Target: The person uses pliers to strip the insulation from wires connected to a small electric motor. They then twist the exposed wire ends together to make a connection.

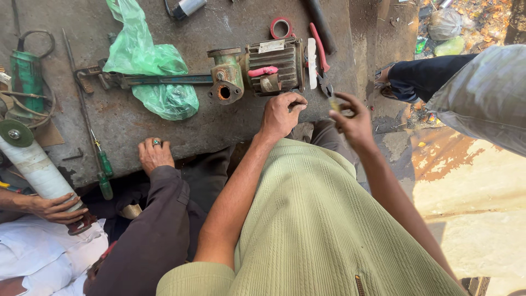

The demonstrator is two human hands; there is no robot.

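Slab (164, 126): grey, stained, one piece. Its near edge runs just under the left hand (280, 116); its right edge drops off beside the right hand (353, 121), with bare ground beyond.

Motor (274, 67): one, finned, with a green pump head (226, 77) on its left end. It lies just beyond the left fingertips, close to the near edge. A pink handle rests on top of it.

Green bag (145, 63): one, crumpled, well left of both hands, draped over a long blue wrench (159, 80).

White cylinder (38, 167): one, far left, gripped by another person's hand (55, 208).

Screwdrivers (104, 167): two, green-handled, at the near edge left of a third person's ringed hand (154, 154), which rests flat on the slab.

Pliers (322, 60): one, red-handled, just past the right fingers. Tape roll (281, 27): one, red, at the far side.

Left hand: fingers curled together, knuckles up, tips pressed to the slab edge below the motor; whether they pinch anything cannot be told.

Right hand: thumb and fingers pinched on a small yellowish piece (334, 104), held in the air off the slab's corner.

Open room: bare slab between the ringed hand and the left hand.
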